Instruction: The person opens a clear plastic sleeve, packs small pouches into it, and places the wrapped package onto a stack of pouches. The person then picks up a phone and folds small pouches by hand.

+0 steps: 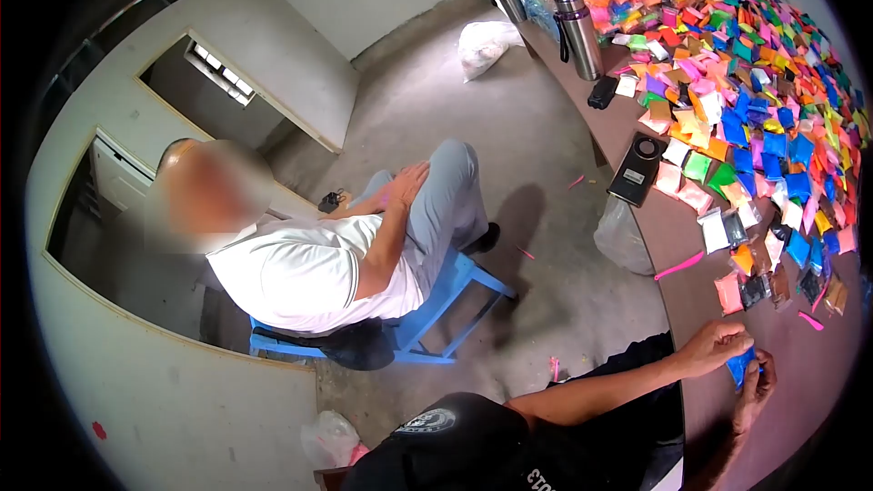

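At the near end of the brown table, both of my hands are closed on a small blue packet. My left hand pinches its upper end. My right hand grips it from the other side, with some fingers hidden. Just beyond my hands lie a pink packet and a black packet. A large heap of colourful small packets spreads across the far part of the table.
A phone, a small black object and a steel flask stand or lie along the table edge. Pink strips lie nearby. Another person sits on a blue chair. A white bag rests on the floor.
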Available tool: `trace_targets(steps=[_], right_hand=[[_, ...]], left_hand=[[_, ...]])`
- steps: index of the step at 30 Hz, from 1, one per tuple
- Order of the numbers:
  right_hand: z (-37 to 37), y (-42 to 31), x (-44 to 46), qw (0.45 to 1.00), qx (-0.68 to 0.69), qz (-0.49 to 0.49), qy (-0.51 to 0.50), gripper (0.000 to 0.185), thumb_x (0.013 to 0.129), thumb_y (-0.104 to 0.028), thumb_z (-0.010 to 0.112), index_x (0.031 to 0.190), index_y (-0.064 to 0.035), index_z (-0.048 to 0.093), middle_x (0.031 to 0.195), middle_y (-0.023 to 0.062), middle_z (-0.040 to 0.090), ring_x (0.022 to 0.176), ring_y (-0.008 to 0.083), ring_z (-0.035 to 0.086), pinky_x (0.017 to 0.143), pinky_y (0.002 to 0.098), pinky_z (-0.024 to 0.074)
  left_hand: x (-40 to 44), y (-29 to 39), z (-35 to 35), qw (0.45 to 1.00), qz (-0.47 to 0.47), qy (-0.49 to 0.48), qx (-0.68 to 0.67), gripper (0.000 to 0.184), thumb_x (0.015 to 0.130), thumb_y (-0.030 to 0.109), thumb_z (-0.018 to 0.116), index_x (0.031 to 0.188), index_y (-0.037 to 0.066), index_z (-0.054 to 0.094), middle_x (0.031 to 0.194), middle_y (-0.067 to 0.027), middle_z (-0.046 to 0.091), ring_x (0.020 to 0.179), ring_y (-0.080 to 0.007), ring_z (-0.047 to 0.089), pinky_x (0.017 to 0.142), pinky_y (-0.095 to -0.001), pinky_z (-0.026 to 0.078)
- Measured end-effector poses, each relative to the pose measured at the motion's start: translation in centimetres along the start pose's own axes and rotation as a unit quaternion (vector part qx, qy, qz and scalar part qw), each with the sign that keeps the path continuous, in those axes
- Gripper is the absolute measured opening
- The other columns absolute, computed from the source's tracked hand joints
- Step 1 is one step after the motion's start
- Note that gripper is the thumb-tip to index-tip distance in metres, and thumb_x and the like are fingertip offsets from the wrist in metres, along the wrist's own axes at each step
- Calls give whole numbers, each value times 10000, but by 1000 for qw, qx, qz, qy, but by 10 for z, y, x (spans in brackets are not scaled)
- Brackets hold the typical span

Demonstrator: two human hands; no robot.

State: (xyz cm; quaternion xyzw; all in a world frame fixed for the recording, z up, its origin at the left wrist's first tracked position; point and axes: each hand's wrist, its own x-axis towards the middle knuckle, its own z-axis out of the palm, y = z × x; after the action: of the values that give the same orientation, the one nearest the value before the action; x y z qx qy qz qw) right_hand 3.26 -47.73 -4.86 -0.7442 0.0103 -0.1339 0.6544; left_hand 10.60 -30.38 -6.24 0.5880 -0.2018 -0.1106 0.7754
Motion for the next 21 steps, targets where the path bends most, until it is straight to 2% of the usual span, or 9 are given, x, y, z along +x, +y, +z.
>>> trace_targets(steps=[2,6,9,10,12,13,14,18,21], right_hand=[[-3,-17,-1,994,-52,90,-35,324,1087,-390,590,1073,-80,686,849,-61,568,737,55,431,653,244,303],[-7,-35,1,990,-58,108,-72,407,1069,-433,600,1085,-35,683,873,-21,571,745,70,442,647,259,336],[-11,-22,4,989,-63,120,-64,337,1076,-360,617,1075,-31,693,874,-23,590,772,76,484,679,259,390],[-12,2,5,996,-31,85,-18,289,1070,-307,635,1087,-28,705,894,-20,617,796,80,515,707,266,427],[-11,30,3,998,21,49,37,207,1051,-207,667,1122,-21,726,946,-8,665,850,93,570,763,281,488],[-9,32,4,997,40,51,49,184,1039,-158,680,1144,-18,735,978,2,687,879,100,594,791,289,511],[-5,26,4,998,15,52,38,202,1017,-155,705,1145,-5,747,989,13,699,869,105,605,775,284,520],[10,-31,6,997,-34,74,-4,265,1022,-240,707,1142,-9,754,916,21,697,809,112,612,706,302,514],[8,-30,4,997,36,70,-4,305,1052,-290,676,1167,-16,742,897,27,688,792,114,608,691,302,508]], left_hand=[[3,-11,-1,999,-35,-22,-25,317,1067,281,665,865,43,609,716,69,508,677,-29,494,598,-240,413],[2,7,0,994,-62,-36,-84,360,1075,363,650,839,97,594,704,73,519,637,-33,498,551,-235,403],[-2,13,5,996,-51,-29,-64,392,1057,399,671,820,102,576,709,59,538,642,-36,517,558,-240,416],[-3,26,6,995,-98,-18,-11,407,1033,428,697,812,107,580,726,47,552,678,-37,548,575,-244,439],[-6,13,5,988,-149,-25,-42,333,1024,415,707,1034,84,671,851,18,647,769,-70,622,666,-238,524],[-5,-6,-2,991,-118,-34,-51,331,1030,384,704,1152,77,671,926,1,698,790,-86,656,699,-243,553],[-6,-5,-9,990,-137,-27,6,323,1036,361,700,1195,82,675,950,-4,719,796,-91,676,701,-251,564],[-3,3,-16,988,-145,-9,-53,231,1042,308,692,974,88,708,792,35,676,709,-47,636,643,-223,520],[2,21,-10,989,-143,-22,-43,247,1051,297,680,916,91,686,762,5,656,653,-65,579,595,-231,466]])
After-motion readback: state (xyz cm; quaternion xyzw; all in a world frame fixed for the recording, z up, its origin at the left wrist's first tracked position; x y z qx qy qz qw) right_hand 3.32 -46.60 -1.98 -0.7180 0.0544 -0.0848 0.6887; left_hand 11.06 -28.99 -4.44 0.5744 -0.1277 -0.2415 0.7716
